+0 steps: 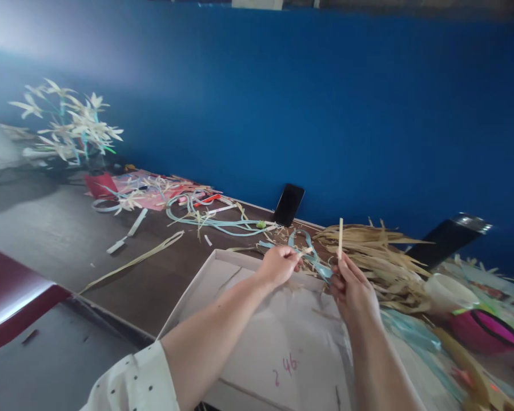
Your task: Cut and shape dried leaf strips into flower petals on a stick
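My left hand (279, 266) is closed in a pinch on a short pale strip (305, 251), whose end sticks out past the fingertips. To its right, my right hand (354, 285) grips a longer pale strip (341, 235) that stands upright above the thumb. Both hands are over the far edge of a shallow white cardboard box (244, 311), which has pink handwritten digits inside. Light blue ribbon (321, 267) lies looped between the hands. Beside my right hand spreads a bundle of dry tan husks (377, 251).
A black phone (289, 204) leans on the blue wall. Blue cords (214, 224) and scraps litter the table (163, 285). Pale husk flowers (85, 123) stand at the far left. To the right are a black flask (443, 242), a white bowl (450, 292) and a pink pouch (482, 331).
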Demonstrator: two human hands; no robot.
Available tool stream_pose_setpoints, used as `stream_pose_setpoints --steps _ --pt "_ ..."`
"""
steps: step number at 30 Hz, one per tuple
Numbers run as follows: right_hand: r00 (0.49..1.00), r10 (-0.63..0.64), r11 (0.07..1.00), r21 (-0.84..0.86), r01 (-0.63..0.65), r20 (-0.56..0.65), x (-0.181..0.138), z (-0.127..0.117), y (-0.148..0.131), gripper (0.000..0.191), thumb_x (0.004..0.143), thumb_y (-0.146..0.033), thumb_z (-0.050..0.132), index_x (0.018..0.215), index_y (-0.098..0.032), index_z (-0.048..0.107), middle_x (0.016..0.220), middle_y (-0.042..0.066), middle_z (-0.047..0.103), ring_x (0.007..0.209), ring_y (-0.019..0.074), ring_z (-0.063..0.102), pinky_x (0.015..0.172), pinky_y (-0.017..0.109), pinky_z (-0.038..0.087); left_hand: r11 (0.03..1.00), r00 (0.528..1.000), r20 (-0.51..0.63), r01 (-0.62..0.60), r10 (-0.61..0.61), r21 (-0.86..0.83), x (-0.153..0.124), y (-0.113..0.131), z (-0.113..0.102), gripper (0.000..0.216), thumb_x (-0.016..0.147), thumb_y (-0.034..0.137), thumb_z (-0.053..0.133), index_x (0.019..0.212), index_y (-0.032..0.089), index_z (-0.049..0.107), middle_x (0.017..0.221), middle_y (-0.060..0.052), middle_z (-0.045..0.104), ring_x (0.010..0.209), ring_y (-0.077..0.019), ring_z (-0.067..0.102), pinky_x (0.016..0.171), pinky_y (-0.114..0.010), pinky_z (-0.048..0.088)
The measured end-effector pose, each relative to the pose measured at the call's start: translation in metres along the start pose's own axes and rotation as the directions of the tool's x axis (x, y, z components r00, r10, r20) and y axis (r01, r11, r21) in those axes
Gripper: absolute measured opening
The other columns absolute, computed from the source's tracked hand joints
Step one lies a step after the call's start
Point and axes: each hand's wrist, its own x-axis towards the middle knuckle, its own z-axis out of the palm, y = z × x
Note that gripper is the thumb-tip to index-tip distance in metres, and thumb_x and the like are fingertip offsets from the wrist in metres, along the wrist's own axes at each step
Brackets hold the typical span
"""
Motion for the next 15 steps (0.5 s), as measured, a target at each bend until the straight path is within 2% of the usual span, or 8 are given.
stream_pose_setpoints --steps 1,3,6,8,11,15 --pt "0.993 0.032 0.999 0.018 -0.034 0.11 -0.004 0.003 -0.001 0.052 0.066 -0.034 0.068 0.116 -0.025 0.057 0.062 -0.004 0.051 0.04 0.0031 0.028 0.034 0.015 0.014 1.0 1.0 -0.009 -0.006 0.006 0.009 0.001 -0.001 0.0 0.026 0.076 0.035 0.045 0.074 0.015 0.061 0.066 -0.001 0.061 0.055 -0.0086 0.049 0.053 -0.019 0.036" --pt "0.947 0.113 0.994 -0.029 -0.11 0.301 -0.012 0.011 -0.003 0.05 0.07 -0.033 0.067 0.118 -0.026 0.055 0.062 -0.003 0.051 0.04 0.0028 0.029 0.035 0.015 0.015 0.999 0.999 -0.023 -0.028 0.029 0.035 0.003 -0.003 0.0 0.025 0.077 0.035 0.045 0.073 0.016 0.061 0.066 -0.001 0.062 0.059 -0.0096 0.052 0.057 -0.02 0.038" --pt "0.886 0.201 0.977 -0.155 -0.149 0.418 -0.02 0.02 -0.001 0.048 0.071 -0.034 0.067 0.117 -0.024 0.056 0.06 -0.003 0.051 0.039 0.0025 0.029 0.036 0.016 0.015 0.988 0.994 -0.042 -0.098 0.104 0.115 0.001 -0.004 0.0 0.023 0.078 0.032 0.043 0.073 0.017 0.06 0.069 0.0 0.063 0.064 -0.0104 0.054 0.063 -0.02 0.039" --pt "0.887 0.2 0.971 -0.202 -0.125 0.416 -0.02 0.022 0.003 0.046 0.071 -0.036 0.067 0.114 -0.023 0.058 0.059 -0.003 0.05 0.039 0.0023 0.027 0.035 0.016 0.013 0.972 0.985 -0.046 -0.154 0.165 0.175 -0.003 -0.002 0.001 0.021 0.078 0.03 0.043 0.072 0.018 0.06 0.07 0.001 0.063 0.066 -0.0105 0.053 0.063 -0.02 0.038" --pt "0.934 0.128 0.971 -0.236 -0.048 0.335 -0.017 0.022 0.01 0.042 0.069 -0.039 0.067 0.107 -0.021 0.064 0.059 -0.003 0.05 0.038 0.0025 0.027 0.034 0.017 0.013 0.95 0.978 -0.035 -0.191 0.206 0.248 -0.007 0.001 0.002 0.024 0.078 0.032 0.043 0.067 0.017 0.059 0.066 0.0 0.06 0.062 -0.0103 0.05 0.058 -0.02 0.035" --pt "0.982 -0.032 0.933 -0.348 0.096 0.187 -0.009 0.021 0.017 0.041 0.067 -0.041 0.067 0.103 -0.02 0.067 0.059 -0.002 0.054 0.04 0.005 0.034 0.034 0.019 0.02 0.962 0.988 -0.02 -0.142 0.15 0.234 -0.006 0.001 0.002 0.025 0.077 0.034 0.043 0.066 0.017 0.058 0.062 0.001 0.058 0.058 -0.0099 0.048 0.054 -0.02 0.034"
